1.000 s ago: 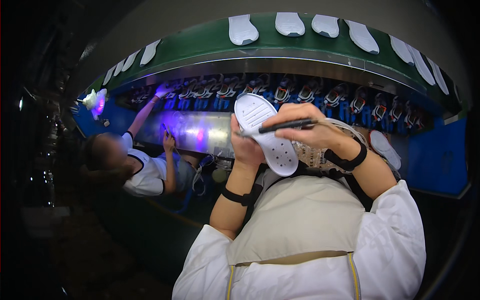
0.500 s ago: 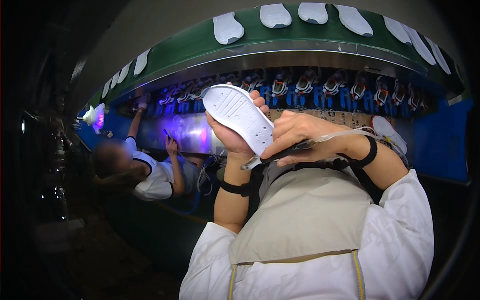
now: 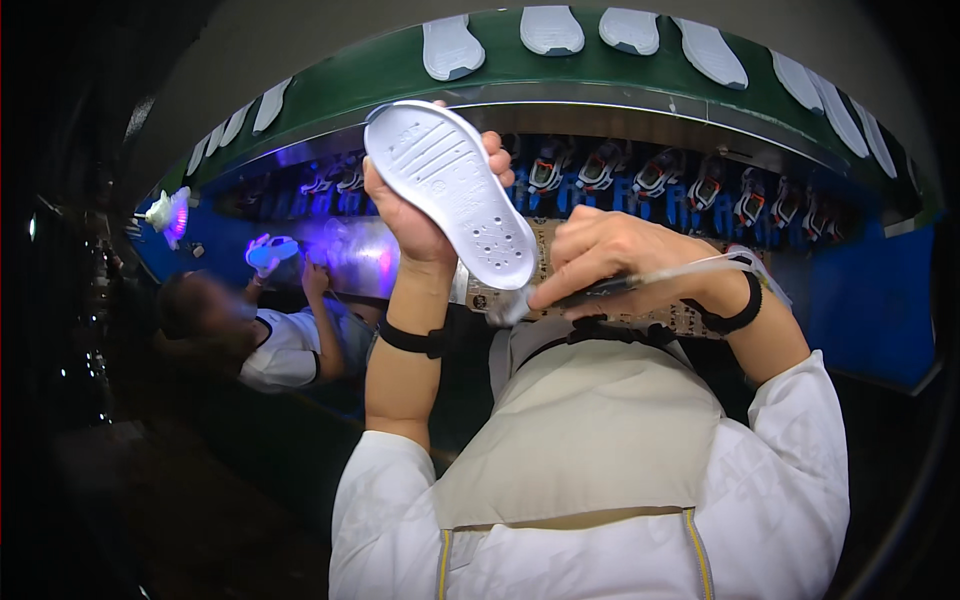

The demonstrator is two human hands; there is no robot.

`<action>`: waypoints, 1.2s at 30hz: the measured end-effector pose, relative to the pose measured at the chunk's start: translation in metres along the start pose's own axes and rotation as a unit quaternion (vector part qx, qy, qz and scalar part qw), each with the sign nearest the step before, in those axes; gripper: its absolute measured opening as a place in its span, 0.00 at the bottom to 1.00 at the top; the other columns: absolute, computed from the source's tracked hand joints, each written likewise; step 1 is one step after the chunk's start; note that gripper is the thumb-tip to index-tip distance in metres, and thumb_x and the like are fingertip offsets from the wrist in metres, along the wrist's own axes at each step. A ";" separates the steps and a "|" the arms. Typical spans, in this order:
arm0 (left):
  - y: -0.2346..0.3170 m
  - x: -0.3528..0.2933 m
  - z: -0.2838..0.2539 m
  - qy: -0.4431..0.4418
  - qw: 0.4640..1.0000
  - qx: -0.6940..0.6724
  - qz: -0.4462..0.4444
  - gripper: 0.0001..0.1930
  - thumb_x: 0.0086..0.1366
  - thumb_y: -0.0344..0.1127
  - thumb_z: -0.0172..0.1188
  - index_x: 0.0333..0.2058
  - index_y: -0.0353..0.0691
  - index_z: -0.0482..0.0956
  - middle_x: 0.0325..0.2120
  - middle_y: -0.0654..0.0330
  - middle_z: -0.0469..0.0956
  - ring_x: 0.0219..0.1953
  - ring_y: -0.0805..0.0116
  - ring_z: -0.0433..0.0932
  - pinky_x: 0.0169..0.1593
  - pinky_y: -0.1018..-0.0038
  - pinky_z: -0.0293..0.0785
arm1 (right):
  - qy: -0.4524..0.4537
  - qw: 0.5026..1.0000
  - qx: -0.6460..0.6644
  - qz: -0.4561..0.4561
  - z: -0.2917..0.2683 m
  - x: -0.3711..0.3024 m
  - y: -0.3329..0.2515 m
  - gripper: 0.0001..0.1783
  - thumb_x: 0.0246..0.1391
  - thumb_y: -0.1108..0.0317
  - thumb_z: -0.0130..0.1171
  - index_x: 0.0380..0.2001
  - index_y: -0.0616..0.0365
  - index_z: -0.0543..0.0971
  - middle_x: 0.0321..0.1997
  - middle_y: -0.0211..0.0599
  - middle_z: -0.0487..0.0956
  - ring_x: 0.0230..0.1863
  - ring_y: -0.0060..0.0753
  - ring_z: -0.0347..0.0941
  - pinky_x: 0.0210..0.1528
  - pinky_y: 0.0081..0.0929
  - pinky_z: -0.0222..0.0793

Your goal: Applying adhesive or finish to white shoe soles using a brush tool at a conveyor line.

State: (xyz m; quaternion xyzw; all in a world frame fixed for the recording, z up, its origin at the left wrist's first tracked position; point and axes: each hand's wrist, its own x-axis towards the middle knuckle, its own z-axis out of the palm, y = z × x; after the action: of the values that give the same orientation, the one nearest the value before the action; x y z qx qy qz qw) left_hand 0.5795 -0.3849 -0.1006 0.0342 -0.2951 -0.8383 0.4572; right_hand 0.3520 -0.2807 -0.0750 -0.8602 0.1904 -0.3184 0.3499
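My left hand grips a white shoe sole from behind. The sole tilts up, its molded face with grooves and small holes turned toward me and a dark grey patch at its far end. In my right hand is a brush with a dark handle and a pale, motion-blurred tip. A clear tube runs from the handle over my right wrist. The brush tip lies just below the sole's lower end; whether they touch I cannot tell.
Several white soles lie on a green conveyor belt at the far side. Below it stand several shoe uppers in a row. A patterned sheet covers the bench. At left, a co-worker holds a sole near a purple-lit lamp.
My left hand has lifted the sole up and to the left, away from the brush. My right hand stays about where it was. The co-worker now holds up a sole.
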 end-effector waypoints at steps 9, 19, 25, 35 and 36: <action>0.004 0.036 0.018 0.016 0.955 0.262 -0.138 0.44 0.72 0.67 0.24 0.55 0.30 0.75 0.39 0.39 0.83 0.38 0.50 0.85 0.43 0.58 0.85 | -0.009 1.000 -0.013 0.013 -0.016 0.004 0.005 0.20 0.47 0.69 0.75 0.47 0.52 0.86 0.27 0.31 0.76 0.33 0.34 0.71 0.42 0.34 0.61; -0.022 0.057 0.003 0.041 0.864 0.391 -0.316 0.38 0.74 0.67 0.45 0.52 0.31 0.79 0.38 0.47 0.84 0.35 0.60 0.86 0.39 0.66 0.85 | 0.015 0.988 -0.155 0.017 -0.011 -0.005 0.015 0.24 0.43 0.70 0.76 0.47 0.50 0.86 0.30 0.29 0.75 0.36 0.35 0.71 0.46 0.34 0.62; -0.011 0.055 0.003 0.048 0.796 0.499 -0.339 0.39 0.75 0.68 0.42 0.52 0.32 0.81 0.41 0.47 0.85 0.40 0.63 0.85 0.47 0.70 0.82 | -0.055 0.990 -0.124 0.031 -0.013 -0.005 0.013 0.19 0.50 0.68 0.73 0.47 0.50 0.86 0.37 0.29 0.80 0.43 0.35 0.74 0.48 0.33 0.63; 0.011 0.021 -0.065 0.107 0.912 0.305 -0.252 0.44 0.75 0.70 0.29 0.56 0.32 0.76 0.41 0.42 0.84 0.42 0.51 0.87 0.47 0.57 0.85 | 0.027 0.994 -0.095 0.046 -0.002 -0.009 0.028 0.18 0.47 0.69 0.74 0.45 0.52 0.87 0.31 0.30 0.80 0.34 0.34 0.73 0.43 0.32 0.63; 0.009 0.008 -0.087 0.115 0.939 0.265 -0.188 0.46 0.75 0.72 0.27 0.58 0.32 0.75 0.42 0.41 0.84 0.42 0.50 0.86 0.48 0.56 0.85 | 0.072 0.993 -0.067 0.064 -0.002 -0.013 0.030 0.16 0.48 0.70 0.73 0.43 0.53 0.87 0.31 0.31 0.82 0.33 0.34 0.74 0.43 0.32 0.65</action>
State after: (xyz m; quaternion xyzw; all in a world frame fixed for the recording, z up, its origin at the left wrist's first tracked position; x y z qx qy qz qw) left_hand 0.6101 -0.4357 -0.1656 0.3051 -0.4405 -0.7906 0.2963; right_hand 0.3384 -0.2951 -0.1015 -0.8426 0.2905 -0.3435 0.2962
